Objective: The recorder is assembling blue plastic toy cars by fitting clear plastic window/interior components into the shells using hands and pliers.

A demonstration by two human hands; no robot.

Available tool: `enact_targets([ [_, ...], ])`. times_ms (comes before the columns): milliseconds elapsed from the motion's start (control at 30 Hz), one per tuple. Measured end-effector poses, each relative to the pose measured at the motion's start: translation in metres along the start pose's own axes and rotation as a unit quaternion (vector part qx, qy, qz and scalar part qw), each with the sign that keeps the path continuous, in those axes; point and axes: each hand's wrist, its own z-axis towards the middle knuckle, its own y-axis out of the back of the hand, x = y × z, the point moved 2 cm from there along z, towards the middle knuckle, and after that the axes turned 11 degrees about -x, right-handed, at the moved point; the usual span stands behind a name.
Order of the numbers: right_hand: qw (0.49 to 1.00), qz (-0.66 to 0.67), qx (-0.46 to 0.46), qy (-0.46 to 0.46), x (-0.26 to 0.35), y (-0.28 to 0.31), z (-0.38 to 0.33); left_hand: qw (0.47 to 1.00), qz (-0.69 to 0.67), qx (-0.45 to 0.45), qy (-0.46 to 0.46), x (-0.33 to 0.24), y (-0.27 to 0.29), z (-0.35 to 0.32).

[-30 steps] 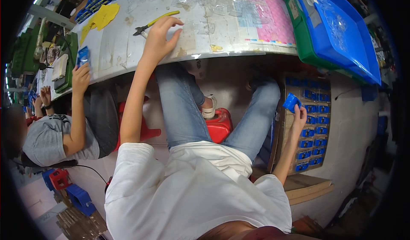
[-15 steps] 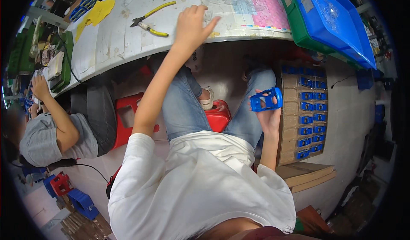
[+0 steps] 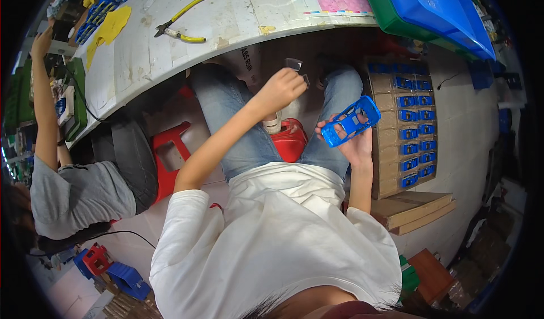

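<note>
A blue plastic toy car body (image 3: 354, 120) with open window holes lies tilted across the fingers of my right hand (image 3: 360, 148), held above my right thigh. To its left, over the gap between my knees, my left hand (image 3: 279, 94) is closed in a pinch. Out of its fingertips sticks a thin clear plastic piece (image 3: 293, 64), apart from the car body. Yellow-handled cutting pliers (image 3: 184, 21) lie open on the white worktable (image 3: 141, 52) ahead.
Right of my leg, a cardboard box (image 3: 382, 154) holds rows of blue car bodies. Blue and green bins (image 3: 447, 13) rest at the table's right end. Clear pieces lie at the table's far side. A co-worker (image 3: 85, 177) sits at left by a red stool (image 3: 170, 154).
My left hand has come off the table, back and down toward the car body, now with a clear piece in its fingers. The right hand has tilted the car body. The co-worker's arm has reached forward.
</note>
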Motion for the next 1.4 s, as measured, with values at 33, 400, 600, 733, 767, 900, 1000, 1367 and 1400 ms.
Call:
enact_targets([
  [33, 1.0, 0.015, -0.001, -0.008, -0.001, -0.001, 0.001, 0.999, -0.012, -0.021, -0.021, -0.007, 0.002, -0.002],
  [400, 0.998, -0.028, 0.019, 0.044, 0.001, -0.016, 0.002, 0.994, 0.013, -0.111, 0.013, 0.016, -0.008, -0.005],
  [600, 0.994, -0.034, -0.002, 0.105, 0.003, -0.006, 0.003, 0.99, -0.057, -0.124, 0.045, -0.033, 0.013, -0.004],
  [733, 0.984, -0.059, 0.071, 0.154, 0.012, -0.002, 0.015, 0.984, -0.072, -0.157, 0.047, -0.049, 0.027, 0.005],
  [767, 0.984, -0.058, 0.07, 0.155, 0.014, -0.004, 0.018, 0.982, -0.078, -0.164, 0.051, -0.051, 0.028, 0.006],
  [900, 0.971, -0.049, 0.073, 0.224, 0.023, -0.02, 0.026, 0.981, -0.061, -0.177, 0.056, -0.044, 0.034, 0.006],
  [1000, 0.966, -0.071, 0.081, 0.235, 0.026, -0.018, 0.026, 0.966, 0.033, -0.243, 0.077, -0.013, 0.044, 0.016],
  [1367, 0.988, -0.006, 0.003, 0.156, 0.013, -0.003, 0.026, 0.991, -0.037, -0.102, 0.079, -0.024, 0.0, -0.014],
  [1400, 0.985, -0.028, -0.03, 0.166, 0.014, -0.004, 0.027, 0.99, -0.046, -0.104, 0.081, -0.029, 0.006, -0.01],
])
